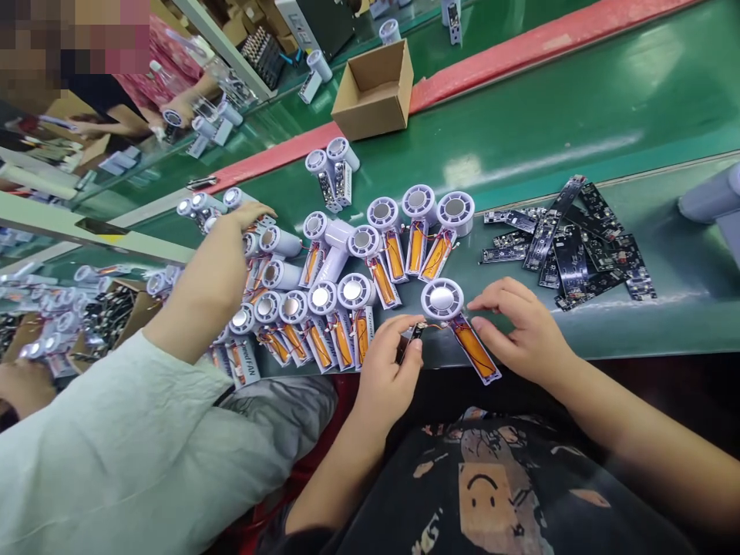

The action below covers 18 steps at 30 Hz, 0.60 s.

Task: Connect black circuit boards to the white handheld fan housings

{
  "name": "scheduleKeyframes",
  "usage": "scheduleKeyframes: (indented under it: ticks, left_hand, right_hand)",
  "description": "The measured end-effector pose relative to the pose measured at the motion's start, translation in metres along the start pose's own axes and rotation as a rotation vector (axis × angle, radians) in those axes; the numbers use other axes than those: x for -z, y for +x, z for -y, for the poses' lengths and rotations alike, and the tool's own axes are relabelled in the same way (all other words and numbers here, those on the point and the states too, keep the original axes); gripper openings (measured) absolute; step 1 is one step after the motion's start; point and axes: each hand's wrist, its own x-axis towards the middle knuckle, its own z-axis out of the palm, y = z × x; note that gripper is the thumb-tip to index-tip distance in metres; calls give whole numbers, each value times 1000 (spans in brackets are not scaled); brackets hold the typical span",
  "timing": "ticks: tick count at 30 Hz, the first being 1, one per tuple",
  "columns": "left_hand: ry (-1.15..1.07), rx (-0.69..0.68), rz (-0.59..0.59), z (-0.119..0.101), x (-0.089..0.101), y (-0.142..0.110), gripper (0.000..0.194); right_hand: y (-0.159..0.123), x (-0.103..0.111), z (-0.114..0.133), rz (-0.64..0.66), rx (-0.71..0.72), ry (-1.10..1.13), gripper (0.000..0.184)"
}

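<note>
Directly before me on the bench edge lies a handheld fan (442, 299), its round grille face up and an orange battery (475, 348) showing in its uncovered handle. My left hand (393, 362) pinches a small black circuit board (409, 339) just left of that fan. Thin wires run between the board and the fan's neck. On the other side, my right hand (514, 327) is open, thumb and index finger apart beside the neck and upper handle; whether the fingertips touch it I cannot tell.
Several similar fans (382, 213) crowd the bench to the left. Loose circuit boards (572, 250) are heaped at the right. A co-worker's arm (202, 285) reaches across from the left. Beyond, a cardboard box (373, 116) stands by a red strip (497, 58) on the green belt (578, 116).
</note>
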Motion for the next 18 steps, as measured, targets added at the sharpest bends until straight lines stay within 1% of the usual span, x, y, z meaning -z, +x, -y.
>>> scheduleKeyframes:
  ticks: [2,4,8,10,11,13,16,18]
  left_hand:
    - [-60,76,24,1,1,1,27]
    - [-104,124,37,1,2,1,26]
    - [-118,132,14,1,3,2,27]
    - [-117,114,20,1,3,0,27]
    - [-115,101,29,0,2,-1,27]
    - [-92,51,47,-1,-1,-3,27]
    - [37,-98,29,-4,-6,-4,23]
    - [176,-214,-13,-6,-8,-4,22]
  right_hand:
    - [0,2,-1,-6,-8,-13,10]
    - [1,3,-1,-5,-2,-26,11]
    - [0,3,0,-24,6,-33,12]
    - [-1,2,4,-8,23,-85,9]
    - [-2,0,7,12,47,-132,8]
    - [-3,-5,13,53,126,-260,12]
    - [-3,-14,21,69,246,-430,13]
    - [-1,-19,24,61,293,-477,20]
